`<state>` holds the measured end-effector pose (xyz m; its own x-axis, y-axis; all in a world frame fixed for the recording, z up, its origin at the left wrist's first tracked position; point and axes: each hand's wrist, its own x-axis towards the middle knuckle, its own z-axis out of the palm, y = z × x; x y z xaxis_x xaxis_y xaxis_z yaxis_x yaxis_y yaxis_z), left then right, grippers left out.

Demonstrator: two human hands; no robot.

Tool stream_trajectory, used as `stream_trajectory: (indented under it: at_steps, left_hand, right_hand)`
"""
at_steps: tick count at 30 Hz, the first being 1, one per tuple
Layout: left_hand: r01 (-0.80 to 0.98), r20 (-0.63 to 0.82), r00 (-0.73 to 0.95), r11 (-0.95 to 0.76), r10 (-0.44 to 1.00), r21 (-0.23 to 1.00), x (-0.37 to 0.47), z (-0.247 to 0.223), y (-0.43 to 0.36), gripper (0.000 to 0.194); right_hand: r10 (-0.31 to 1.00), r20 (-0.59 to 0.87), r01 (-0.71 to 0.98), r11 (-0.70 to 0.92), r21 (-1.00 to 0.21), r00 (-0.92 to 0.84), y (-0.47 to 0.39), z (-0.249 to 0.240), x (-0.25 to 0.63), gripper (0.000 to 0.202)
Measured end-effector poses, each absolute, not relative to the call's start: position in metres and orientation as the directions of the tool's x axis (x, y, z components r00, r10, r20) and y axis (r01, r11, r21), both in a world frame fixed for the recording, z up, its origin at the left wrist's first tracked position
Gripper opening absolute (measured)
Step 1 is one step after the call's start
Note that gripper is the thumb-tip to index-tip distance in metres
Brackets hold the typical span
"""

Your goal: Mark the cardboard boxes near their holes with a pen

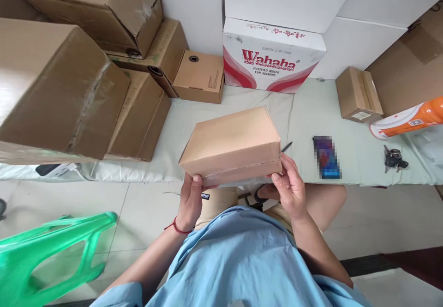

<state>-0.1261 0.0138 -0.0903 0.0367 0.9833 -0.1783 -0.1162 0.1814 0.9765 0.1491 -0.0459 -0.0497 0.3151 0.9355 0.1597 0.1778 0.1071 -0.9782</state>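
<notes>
Between my two hands is a plain brown cardboard box [235,141], tilted, its broad face up and a seam along the side facing me. My left hand [193,198] grips its near left corner, thumb on the side and fingers underneath. At the near right corner my right hand [290,184] pinches the edge, thumb in front. The box is held above the front edge of the cloth-covered table [256,99]. A dark pen [287,146] shows partly behind the right end of the box.
Stacked cartons [51,90] fill the left. At the back stand a small brown box [200,77] and a Wahaha water carton [270,60]. To the right are a phone [327,157], keys [395,158], a taped box [359,93] and an orange-white can [408,117]. A green stool [86,247] stands lower left.
</notes>
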Motion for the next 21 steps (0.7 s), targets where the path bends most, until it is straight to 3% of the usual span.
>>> stream_trajectory:
  at_steps: [4,8,16,21]
  left_hand:
    - [-0.263,-0.262,-0.018,0.248,0.965,0.933,-0.117,-0.097,0.018,0.057]
    - [-0.334,-0.296,-0.045,0.265,0.954,0.905,-0.111,-0.100,0.023,0.062]
    - [-0.331,-0.218,-0.036,0.194,0.975,0.923,-0.111,-0.088,0.025,0.064]
    - [-0.248,-0.084,0.006,0.082,0.996,0.965,-0.119,-0.071,0.020,0.057]
  right_hand:
    - [0.924,0.320,0.390,0.221,-0.894,0.209,-0.053,-0.032,0.139,0.053]
    - [0.917,0.379,0.434,0.293,-0.852,0.124,-0.055,-0.028,0.132,0.063]
    - [0.919,0.354,0.442,0.248,-0.862,0.174,-0.052,-0.033,0.136,0.069]
    - [0.906,0.358,0.451,0.229,-0.863,0.224,-0.051,-0.033,0.143,0.063]
